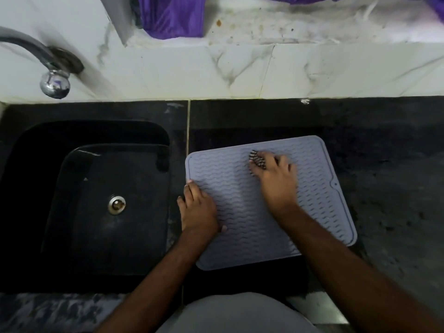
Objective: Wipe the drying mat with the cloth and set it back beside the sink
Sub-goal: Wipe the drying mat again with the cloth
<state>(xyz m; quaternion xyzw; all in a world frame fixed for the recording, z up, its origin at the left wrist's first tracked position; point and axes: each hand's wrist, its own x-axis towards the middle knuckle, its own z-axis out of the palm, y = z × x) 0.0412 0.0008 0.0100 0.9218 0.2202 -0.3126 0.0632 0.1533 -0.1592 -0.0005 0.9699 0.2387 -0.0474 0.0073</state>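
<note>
A pale lavender drying mat (240, 212) with wavy ridges lies flat on the black counter, just right of the sink and slightly skewed. My right hand (276, 181) presses a small bunched cloth (256, 160) with dark and light stripes onto the mat's upper middle; most of the cloth is hidden under my fingers, which curl over it. My left hand (198, 210) rests flat on the mat's left edge, fingers straight and pointing away from me, with some fingers over the edge on the counter.
A black sink (72, 212) with a metal drain (116, 205) fills the left. A chrome tap (51, 75) juts from the white marble backsplash. Purple fabric (173, 15) lies on the ledge above. Dark counter (389, 188) stretches right of the mat.
</note>
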